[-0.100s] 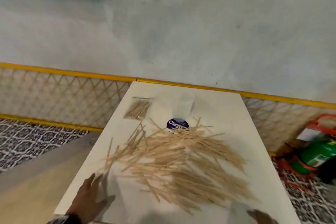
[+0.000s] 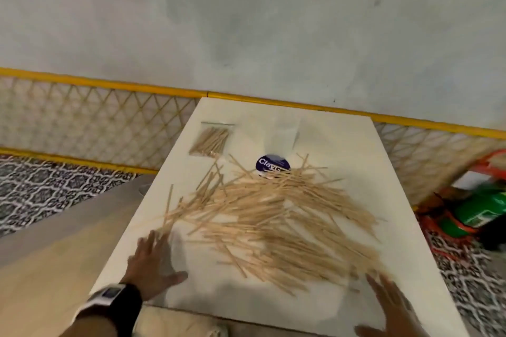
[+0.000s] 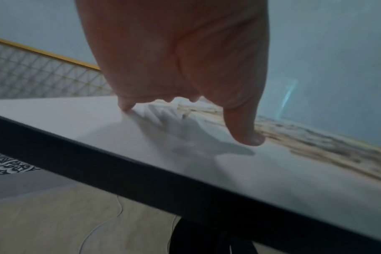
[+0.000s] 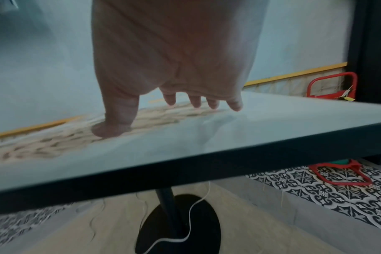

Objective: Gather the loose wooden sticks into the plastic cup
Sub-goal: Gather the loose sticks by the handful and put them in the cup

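Note:
A wide heap of loose wooden sticks (image 2: 276, 216) covers the middle of the white table (image 2: 342, 145). A clear plastic cup (image 2: 276, 145) with a dark blue round label lies behind the heap, partly under the sticks. My left hand (image 2: 153, 262) is spread flat over the table at the heap's near left edge, fingers straight. My right hand (image 2: 391, 306) is spread at the near right corner of the heap, blurred. In the left wrist view the left hand (image 3: 185, 110) hovers just above the tabletop. In the right wrist view the right hand (image 4: 170, 110) has its thumb down at the sticks (image 4: 54, 142).
A clear bag of more sticks (image 2: 210, 139) lies at the table's far left. A yellow-railed mesh fence (image 2: 95, 117) runs behind the table. Red and green things (image 2: 476, 210) sit on the patterned floor at the right. The table's dark near edge (image 4: 185, 168) is close to both wrists.
Both hands have moved forward onto the table toward the heap; the right hand is now well in view at the near right.

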The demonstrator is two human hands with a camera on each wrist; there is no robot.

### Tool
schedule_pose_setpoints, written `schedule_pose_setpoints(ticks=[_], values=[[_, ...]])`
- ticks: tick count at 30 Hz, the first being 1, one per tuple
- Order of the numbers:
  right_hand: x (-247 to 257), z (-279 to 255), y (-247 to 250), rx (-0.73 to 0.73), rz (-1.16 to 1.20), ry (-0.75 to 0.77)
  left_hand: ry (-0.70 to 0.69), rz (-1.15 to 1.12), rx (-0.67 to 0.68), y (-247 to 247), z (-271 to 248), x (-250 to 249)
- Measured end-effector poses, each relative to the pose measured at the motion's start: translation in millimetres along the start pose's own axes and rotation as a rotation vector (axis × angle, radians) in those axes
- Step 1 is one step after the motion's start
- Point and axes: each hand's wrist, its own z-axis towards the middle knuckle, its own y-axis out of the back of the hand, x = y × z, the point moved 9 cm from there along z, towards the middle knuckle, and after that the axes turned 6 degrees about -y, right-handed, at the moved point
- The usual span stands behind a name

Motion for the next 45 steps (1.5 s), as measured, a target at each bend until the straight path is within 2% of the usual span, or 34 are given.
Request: schedule_pose_setpoints(ticks=[1,2,7,10,14,15,17,19,21,23,27,29,31,33,35,37,39,41,43,45], values=[[33,0,-4,0.058,0.027,0.009,-0.005,0.045,0.031,-5,4,-5],[52,-1,-8,0.053,0.018,0.033,-0.021,0.056,0.026,-8,9,-12],[119,27,-26,-0.076,0.057,0.063,-0.067,0.030,0.027,-26,26,-62],[172,48,-29,-0.137,0.069,0.072,-0.045,-0.056,0.029,-38,41,-89],[216,64,-13,-0.229,0.144,0.117,-0.179,-0.161,0.018,-34,56,-120],[215,65,-3,-0.259,0.170,0.126,-0.191,-0.181,-0.018,-23,60,-117],[191,67,19,-0.336,0.215,0.066,-0.096,-0.199,-0.129,2,69,-90],[142,72,35,-0.386,0.279,-0.119,0.058,-0.203,-0.205,21,81,-50],[91,77,34,-0.340,0.326,-0.347,0.181,-0.222,-0.190,22,94,-17],[72,79,22,-0.273,0.356,-0.440,0.157,-0.195,-0.123,14,100,-13],[127,82,3,-0.274,0.364,-0.271,-0.128,-0.153,-0.010,-8,92,-64],[159,82,3,-0.301,0.345,-0.145,-0.197,-0.110,0.052,-16,87,-83],[168,88,18,-0.357,0.345,-0.084,-0.203,-0.064,0.080,-10,94,-92],[153,105,37,-0.393,0.330,-0.088,-0.175,-0.052,0.055,8,113,-96],[133,129,53,-0.343,0.264,-0.115,-0.136,-0.084,0.043,23,138,-100],[146,138,64,-0.310,0.131,0.001,-0.133,-0.065,0.102,19,155,-107],[172,134,71,-0.323,0.006,0.138,-0.188,0.006,0.169,6,151,-123],[176,129,80,-0.264,0.055,0.085,-0.263,0.040,0.195,-4,138,-141],[176,137,115,-0.374,0.109,0.032,-0.293,0.047,0.197,-2,137,-155],[182,173,152,-0.417,0.098,0.060,-0.340,0.090,0.125,15,157,-172]])
